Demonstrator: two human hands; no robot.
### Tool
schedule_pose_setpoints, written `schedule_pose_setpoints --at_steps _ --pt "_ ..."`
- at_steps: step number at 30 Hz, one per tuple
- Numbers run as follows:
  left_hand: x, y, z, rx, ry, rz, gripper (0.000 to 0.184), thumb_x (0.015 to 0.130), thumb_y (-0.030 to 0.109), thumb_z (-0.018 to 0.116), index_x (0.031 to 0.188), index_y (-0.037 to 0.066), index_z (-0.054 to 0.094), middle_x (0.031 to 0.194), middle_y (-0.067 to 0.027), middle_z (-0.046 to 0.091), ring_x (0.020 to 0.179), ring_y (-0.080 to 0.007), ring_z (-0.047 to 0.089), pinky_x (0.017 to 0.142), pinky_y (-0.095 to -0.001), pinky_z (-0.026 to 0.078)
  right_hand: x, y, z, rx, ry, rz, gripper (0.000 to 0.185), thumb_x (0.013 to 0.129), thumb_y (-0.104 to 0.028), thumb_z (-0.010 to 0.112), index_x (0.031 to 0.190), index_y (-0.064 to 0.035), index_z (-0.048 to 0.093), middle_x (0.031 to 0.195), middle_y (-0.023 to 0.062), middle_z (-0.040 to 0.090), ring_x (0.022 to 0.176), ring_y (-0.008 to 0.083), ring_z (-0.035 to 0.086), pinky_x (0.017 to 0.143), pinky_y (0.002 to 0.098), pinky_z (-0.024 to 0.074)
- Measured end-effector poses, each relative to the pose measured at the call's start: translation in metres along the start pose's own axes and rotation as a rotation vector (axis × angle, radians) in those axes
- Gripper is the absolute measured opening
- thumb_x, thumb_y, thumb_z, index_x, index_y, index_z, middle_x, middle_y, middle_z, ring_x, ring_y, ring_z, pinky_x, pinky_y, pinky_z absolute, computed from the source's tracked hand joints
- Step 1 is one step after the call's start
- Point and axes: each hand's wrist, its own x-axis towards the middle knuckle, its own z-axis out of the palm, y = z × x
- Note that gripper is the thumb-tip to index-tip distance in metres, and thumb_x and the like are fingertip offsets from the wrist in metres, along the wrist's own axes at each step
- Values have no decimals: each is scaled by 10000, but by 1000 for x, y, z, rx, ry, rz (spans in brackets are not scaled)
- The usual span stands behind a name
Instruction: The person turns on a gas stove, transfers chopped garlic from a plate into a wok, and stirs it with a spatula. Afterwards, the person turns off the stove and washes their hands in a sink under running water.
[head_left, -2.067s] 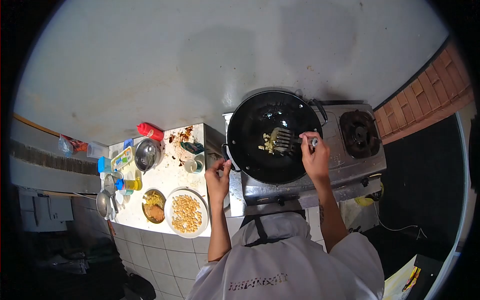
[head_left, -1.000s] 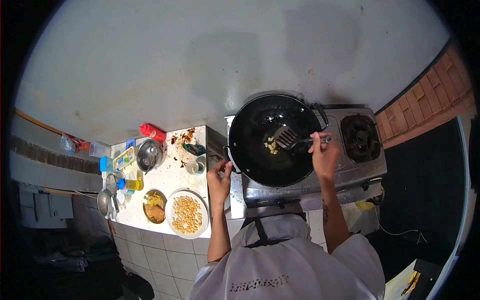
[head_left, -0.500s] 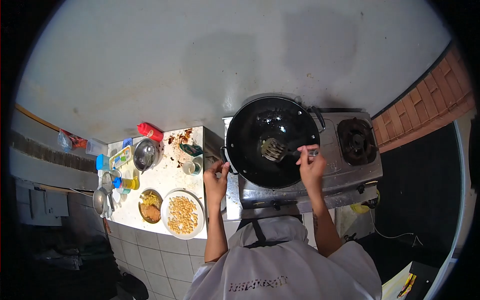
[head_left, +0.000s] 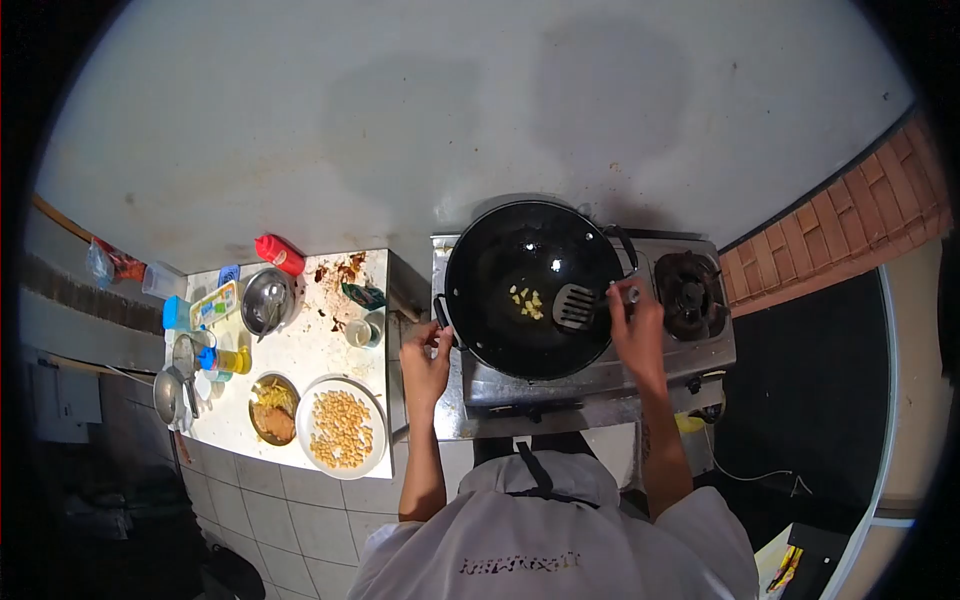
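A large black wok [head_left: 500,345] sits on the left burner of the stove. My left hand [head_left: 426,370] grips the wok's left side handle [head_left: 441,312]. In my right hand [head_left: 638,338] is the handle of a slotted spatula [head_left: 574,306], whose head is inside the wok on the right. Small pale yellow pieces [head_left: 527,302], perhaps chopped garlic, lie at the wok's bottom, just left of the spatula head. The wok's surface looks shiny, as if oiled.
To the right is a second burner [head_left: 690,292]. On the white table [head_left: 318,270] at left stand a plate of beige pieces [head_left: 342,428], a bowl of food [head_left: 273,408], a metal bowl [head_left: 268,300], a red bottle [head_left: 280,256] and a yellow bottle [head_left: 228,360]. A wall rises behind the stove.
The spatula head has moved right, away from the yellow pieces, which now show spread at the wok's bottom. My left hand stays at the wok handle. The whole view has shifted slightly.
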Motion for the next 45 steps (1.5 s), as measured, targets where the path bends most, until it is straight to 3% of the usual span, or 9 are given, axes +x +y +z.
schedule_pose_setpoints --at_steps 4,11,15,17,19,20,28,39,45 --pt "-9 -3 4 167 46 31 317 873 214 685 1089 -17 680 940 -157 674 911 -308 596 840 -400 428 7 12 43 67 -47 4 105 943 -71 584 909 24 556 632 130 553 540 127 525 507 287 408" --pt "-37 -3 -6 80 175 8 260 872 178 685 1087 34 700 933 -138 684 874 -279 611 770 -372 453 19 -1 21 114 -121 -158 82 934 -76 603 911 -2 576 656 102 571 541 123 533 518 297 419" --pt "-53 12 -6 75 231 -7 262 863 177 705 1082 35 707 922 -135 694 795 -224 589 732 -337 470 20 27 13 174 -74 -21 57 937 -56 591 920 -2 581 674 76 598 532 113 524 507 290 410" --pt "-57 23 -6 113 202 -46 255 857 151 705 1074 17 701 909 -124 699 765 -225 588 715 -336 480 20 38 17 317 -150 -25 28 930 -18 578 942 7 585 762 97 646 630 159 610 592 296 471" --pt "-59 25 -2 166 217 9 263 858 151 701 1080 10 693 912 -131 699 764 -238 602 722 -342 487 18 36 19 299 -159 -319 67 921 13 564 983 15 591 922 128 680 825 234 675 742 321 512" --pt "-59 28 0 182 204 -5 285 859 154 697 1103 7 682 910 -134 700 781 -249 619 740 -345 493 15 36 13 333 -235 -292 108 915 23 557 1017 13 594 1068 143 672 996 287 664 867 347 500" --pt "-38 32 25 216 268 -94 389 863 231 693 1142 -36 646 894 -157 695 741 -287 651 705 -388 512 0 56 -10 373 -269 -352 120 904 56 549 1016 37 591 1125 160 661 1045 302 646 909 372 491" --pt "-22 1 32 274 352 -12 306 825 169 736 1077 11 666 883 -151 688 820 -296 673 729 -383 520 -7 52 -27 287 -197 -308 94 896 57 550 978 43 593 1047 153 670 968 292 660 870 355 501" --pt "-24 9 31 179 360 -57 322 818 181 749 1080 13 670 868 -131 696 774 -270 666 713 -377 514 -9 58 -26 392 -152 -194 64 928 29 538 961 32 593 1007 109 653 807 159 620 667 268 513"
